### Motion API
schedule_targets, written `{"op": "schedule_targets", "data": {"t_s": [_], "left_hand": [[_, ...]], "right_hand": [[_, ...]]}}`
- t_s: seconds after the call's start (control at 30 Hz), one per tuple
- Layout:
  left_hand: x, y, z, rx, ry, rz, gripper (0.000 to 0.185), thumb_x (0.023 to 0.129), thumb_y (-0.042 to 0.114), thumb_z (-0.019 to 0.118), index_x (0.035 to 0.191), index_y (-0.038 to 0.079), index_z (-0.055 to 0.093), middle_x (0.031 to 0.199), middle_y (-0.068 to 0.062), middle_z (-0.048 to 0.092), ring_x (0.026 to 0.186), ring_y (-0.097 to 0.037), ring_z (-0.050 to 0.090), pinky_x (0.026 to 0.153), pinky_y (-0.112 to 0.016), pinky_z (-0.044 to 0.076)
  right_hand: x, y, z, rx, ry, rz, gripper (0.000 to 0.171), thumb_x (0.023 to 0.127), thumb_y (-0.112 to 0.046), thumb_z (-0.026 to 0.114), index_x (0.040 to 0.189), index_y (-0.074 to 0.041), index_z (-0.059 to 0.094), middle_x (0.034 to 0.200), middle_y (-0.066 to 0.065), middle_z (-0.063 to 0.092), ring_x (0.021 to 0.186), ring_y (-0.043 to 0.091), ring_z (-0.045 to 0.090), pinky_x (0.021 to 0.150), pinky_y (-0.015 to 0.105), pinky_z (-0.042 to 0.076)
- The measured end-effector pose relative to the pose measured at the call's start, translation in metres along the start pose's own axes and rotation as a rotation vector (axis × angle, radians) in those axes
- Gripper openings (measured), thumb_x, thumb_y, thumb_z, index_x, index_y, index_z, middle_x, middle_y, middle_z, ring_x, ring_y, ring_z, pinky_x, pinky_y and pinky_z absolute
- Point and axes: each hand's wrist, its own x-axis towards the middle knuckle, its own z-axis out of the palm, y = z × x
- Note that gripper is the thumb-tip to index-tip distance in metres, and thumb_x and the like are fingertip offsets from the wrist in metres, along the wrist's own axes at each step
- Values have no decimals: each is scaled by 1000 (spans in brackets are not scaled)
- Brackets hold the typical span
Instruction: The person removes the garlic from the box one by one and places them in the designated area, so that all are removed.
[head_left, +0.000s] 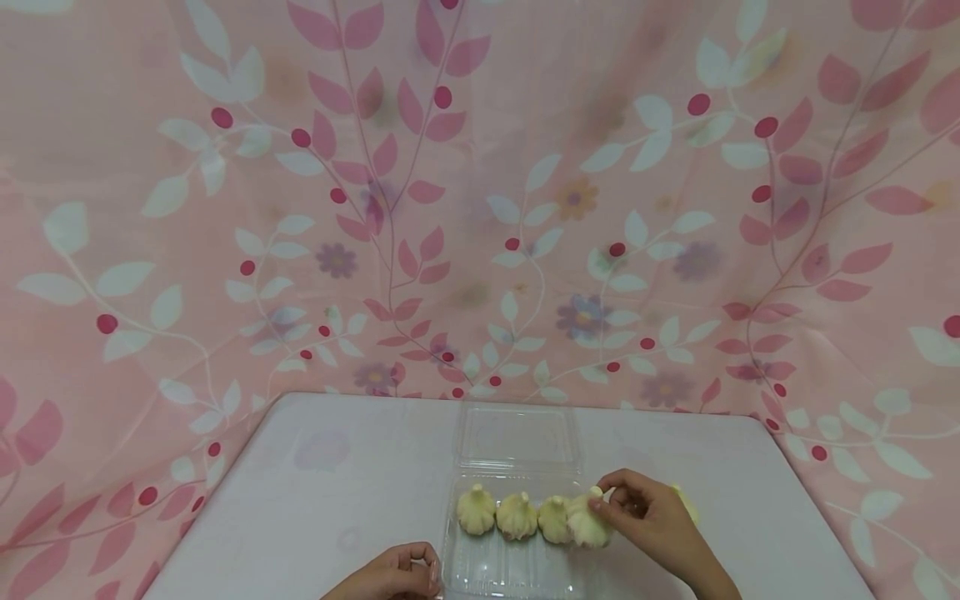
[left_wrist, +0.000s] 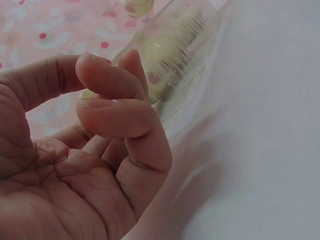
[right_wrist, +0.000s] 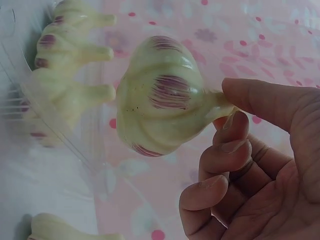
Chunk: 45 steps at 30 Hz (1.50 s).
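"over the right side of the clear plastic box (head_left: 487, 577), how is the right hand (head_left: 656, 521) set?"

"thumb and fingertips pinch one garlic bulb (right_wrist: 160, 97) by its stem. left hand (head_left: 393, 573): fingers bent at the box's left edge; whether they grip the rim cannot be told."

"surface and surroundings?"

"white tabletop (head_left: 322, 483); pink leaf-print fabric (head_left: 247, 200) behind."

"contents?"

"lid (head_left: 517, 437) open; three bulbs (head_left: 516, 517) in a row. one loose bulb (head_left: 687, 504) lies right of the box."
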Motion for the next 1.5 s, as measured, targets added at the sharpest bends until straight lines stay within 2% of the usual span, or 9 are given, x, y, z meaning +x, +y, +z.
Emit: {"op": "schedule_targets", "data": {"t_s": [0.17, 0.6, 0.87, 1.17, 1.5], "left_hand": [[0, 0, 1, -9, -6, -4, 6, 91, 9, 52, 91, 14, 54, 81, 5, 57, 63, -2, 50, 59, -19, 44], [0, -2, -1, -33, -9, -9, 6, 91, 8, 52, 92, 14, 54, 80, 5, 57, 63, -2, 50, 58, -18, 43], [-1, -2, 0, -39, -8, -19, 5, 91, 9, 51, 93, 13, 54, 79, 5, 57, 62, -2, 49, 58, -18, 43], [0, -2, -1, -35, 1, -28, 6, 92, 9, 51, 93, 13, 55, 77, 5, 57, 62, -2, 49, 58, -18, 43], [-1, 0, -1, -31, -24, -19, 5, 91, 10, 53, 94, 13, 54, 76, 6, 58, 62, -2, 48, 57, -18, 42]], "right_hand": [[-1, 2, -8, -18, 37, -39, 17, 81, -22, 73, 93, -16, 63, 66, -2, 58, 52, 7, 48, 46, 25, 43], [-2, 6, -24, -19, 94, -29, 17, 82, -19, 72, 94, -12, 63, 68, -1, 59, 54, 10, 52, 48, 26, 45], [-4, 9, -37, -26, 118, 18, 19, 82, -19, 72, 97, -11, 63, 70, 2, 61, 53, 11, 51, 47, 27, 44], [-4, 19, -52, -91, 150, 73, 21, 84, -23, 69, 101, -12, 63, 73, 1, 63, 58, 14, 54, 51, 27, 45], [-6, 25, -64, -99, 191, 61, 22, 86, -19, 68, 104, -9, 63, 75, 3, 64, 62, 20, 57, 54, 27, 47]]}}
